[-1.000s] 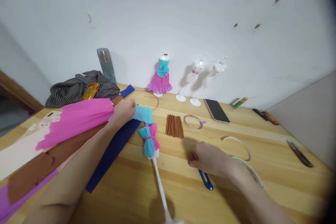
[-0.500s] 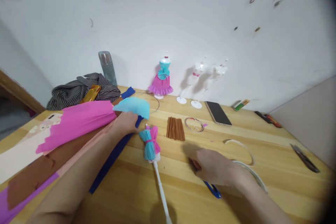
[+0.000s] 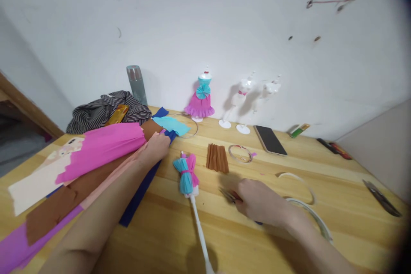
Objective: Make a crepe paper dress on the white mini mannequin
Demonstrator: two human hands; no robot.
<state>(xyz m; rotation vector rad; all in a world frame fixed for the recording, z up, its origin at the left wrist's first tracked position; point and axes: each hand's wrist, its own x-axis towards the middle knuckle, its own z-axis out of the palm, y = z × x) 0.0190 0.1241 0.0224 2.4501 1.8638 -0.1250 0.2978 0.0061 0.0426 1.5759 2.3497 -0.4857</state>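
Observation:
My left hand (image 3: 156, 147) reaches across the stacked crepe papers and pinches the edge of a light blue crepe sheet (image 3: 175, 125) lying over the dark blue sheet (image 3: 143, 188). My right hand (image 3: 257, 202) is closed on a pair of scissors (image 3: 227, 194); their metal blades stick out to the left and the blue handles are almost hidden under my palm. Between my hands lies a small doll stand (image 3: 196, 218) wrapped in blue and pink crepe (image 3: 187, 174). A pleated brown paper piece (image 3: 217, 158) lies just beyond it.
Pink crepe (image 3: 102, 147), brown and pale sheets lie at the left. Against the wall stand a dressed mini mannequin (image 3: 201, 98), two bare white ones (image 3: 239, 98), a flask (image 3: 136, 83) and striped cloth (image 3: 105, 111). A phone (image 3: 269, 140), tape rings (image 3: 240, 153), white strips (image 3: 308, 212) and snips (image 3: 382, 198) lie at the right.
My left hand lifted the light blue sheet, then brought it down flat on the dark blue paper. My right hand closed on the scissors and slid them left, so the blades now show.

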